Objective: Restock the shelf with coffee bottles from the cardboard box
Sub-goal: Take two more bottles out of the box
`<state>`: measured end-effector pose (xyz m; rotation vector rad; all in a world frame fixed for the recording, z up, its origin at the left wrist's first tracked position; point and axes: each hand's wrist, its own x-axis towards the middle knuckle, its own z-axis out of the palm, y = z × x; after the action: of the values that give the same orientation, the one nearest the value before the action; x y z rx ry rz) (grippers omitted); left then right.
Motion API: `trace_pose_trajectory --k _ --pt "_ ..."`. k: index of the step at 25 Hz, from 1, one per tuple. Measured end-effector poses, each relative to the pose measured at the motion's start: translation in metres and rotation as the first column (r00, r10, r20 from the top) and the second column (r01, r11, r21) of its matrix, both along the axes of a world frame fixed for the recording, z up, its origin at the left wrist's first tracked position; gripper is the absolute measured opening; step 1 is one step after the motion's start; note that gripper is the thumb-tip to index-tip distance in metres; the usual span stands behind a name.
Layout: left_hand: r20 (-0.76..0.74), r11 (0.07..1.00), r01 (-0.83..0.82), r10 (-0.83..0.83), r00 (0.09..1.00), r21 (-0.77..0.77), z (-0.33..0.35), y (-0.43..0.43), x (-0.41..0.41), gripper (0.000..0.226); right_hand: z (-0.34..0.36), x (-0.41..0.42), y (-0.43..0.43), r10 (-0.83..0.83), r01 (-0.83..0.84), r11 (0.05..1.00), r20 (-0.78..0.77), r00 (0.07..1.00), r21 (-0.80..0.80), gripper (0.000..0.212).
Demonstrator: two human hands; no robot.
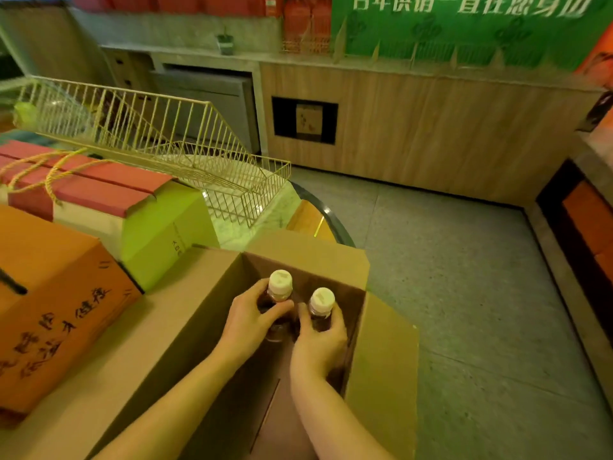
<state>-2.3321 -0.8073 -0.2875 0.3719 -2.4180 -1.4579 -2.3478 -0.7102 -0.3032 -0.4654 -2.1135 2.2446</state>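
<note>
Progress: early | left hand curled round left coffee bottle, right hand curled round right coffee bottle | both upright inside open cardboard box | shelving judged not yet begun

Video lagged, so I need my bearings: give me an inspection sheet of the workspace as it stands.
Surface: pale tabletop, crowded with boxes.
Job's things: open cardboard box; two white-capped coffee bottles, left bottle and right bottle, upright at its far end.
Clutter: orange box, green box with red top, wire basket.
Hands: left hand grips left bottle; right hand grips right bottle.
Cables: nothing seen.
Surroundings: grey floor, wooden counter, green banner.
</note>
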Motion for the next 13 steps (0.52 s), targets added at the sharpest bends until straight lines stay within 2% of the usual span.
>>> trace_pose_trajectory --k 4,8,13 --pt "-0.172 0.999 0.011 -0.002 0.985 0.051 0.084 0.029 -0.002 0.029 0.075 -0.022 0.069 0.176 -0.172 0.984 -0.207 0.962 0.036 0.033" --pt "-0.24 0.989 0.144 -0.132 0.962 0.031 0.144 0.105 -0.017 0.022 0.137 -0.04 0.166 0.245 -0.258 0.966 -0.368 0.897 0.014 0.019" --pt "-0.31 0.958 0.284 -0.258 0.915 0.042 0.185 0.265 -0.036 0.023 0.184 -0.036 0.334 0.198 -0.146 0.978 -0.441 0.875 0.149 0.017"
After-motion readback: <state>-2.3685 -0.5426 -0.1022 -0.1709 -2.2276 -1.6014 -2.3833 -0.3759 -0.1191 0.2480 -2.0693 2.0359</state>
